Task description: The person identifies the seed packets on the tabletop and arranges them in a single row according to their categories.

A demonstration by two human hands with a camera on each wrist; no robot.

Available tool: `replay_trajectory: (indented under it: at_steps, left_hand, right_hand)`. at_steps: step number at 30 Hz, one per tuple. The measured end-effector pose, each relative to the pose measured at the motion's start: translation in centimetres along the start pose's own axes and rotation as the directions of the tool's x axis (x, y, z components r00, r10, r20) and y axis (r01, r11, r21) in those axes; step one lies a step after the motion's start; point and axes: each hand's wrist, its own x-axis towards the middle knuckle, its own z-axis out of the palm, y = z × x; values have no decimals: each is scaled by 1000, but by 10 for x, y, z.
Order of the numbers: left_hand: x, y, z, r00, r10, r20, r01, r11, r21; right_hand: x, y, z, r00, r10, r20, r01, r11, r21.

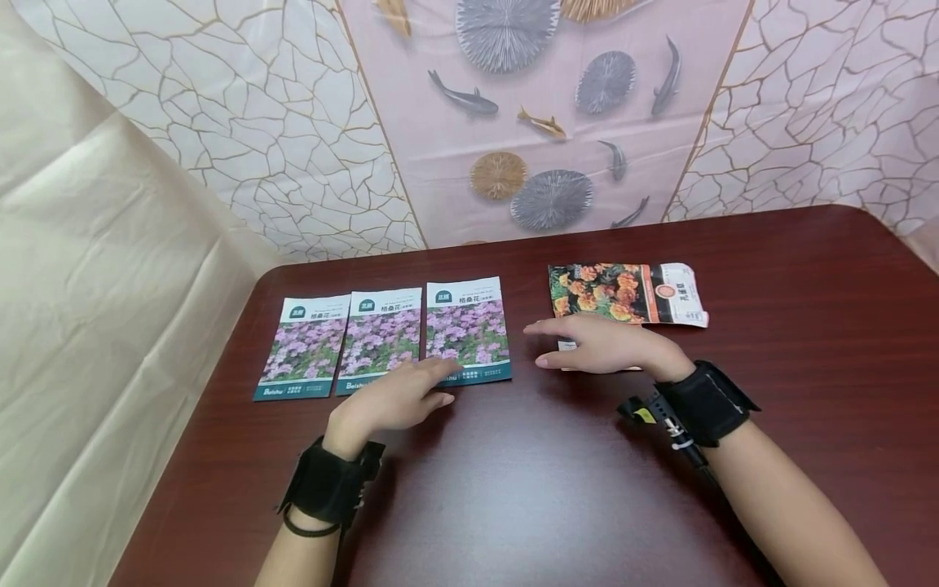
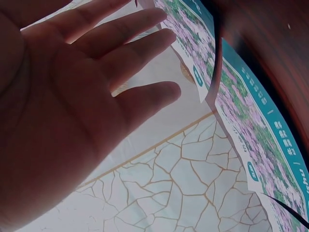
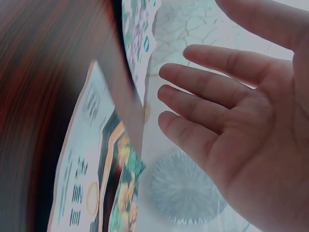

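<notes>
Above the table [image 1: 513, 489], only wrist views show palms [image 2: 53, 116] of both hands [image 1: 396, 395], fingers [image 3: 207, 86] spread, near flower packets [image 1: 467, 326].

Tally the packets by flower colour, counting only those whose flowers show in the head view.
Purple packets: 3
Orange packet: 1
Total: 4, leaving out the mostly hidden white piece by the right hand
</notes>
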Motion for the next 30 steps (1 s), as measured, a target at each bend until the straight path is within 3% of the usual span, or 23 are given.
replay_trajectory:
  at_steps: [4, 11, 21, 30]
  left_hand:
    - [1, 3, 0, 1000, 13, -17, -13, 1000, -7]
    - [2, 6, 2, 999, 20, -34, -20, 1000, 1]
    - [8, 11, 8, 988, 103, -119, -97, 994, 53]
    - [12, 12, 14, 975, 160, -153, -145, 984, 103]
  right_hand:
    - [-6, 7, -2, 999, 8, -36, -8, 1000, 0]
    - [-14, 19, -2, 991, 99, -94, -105, 992, -66]
    - [-23, 35, -2, 987, 153, -38, -156, 983, -96]
    - [-31, 44, -1, 986, 162, -45, -166, 983, -81]
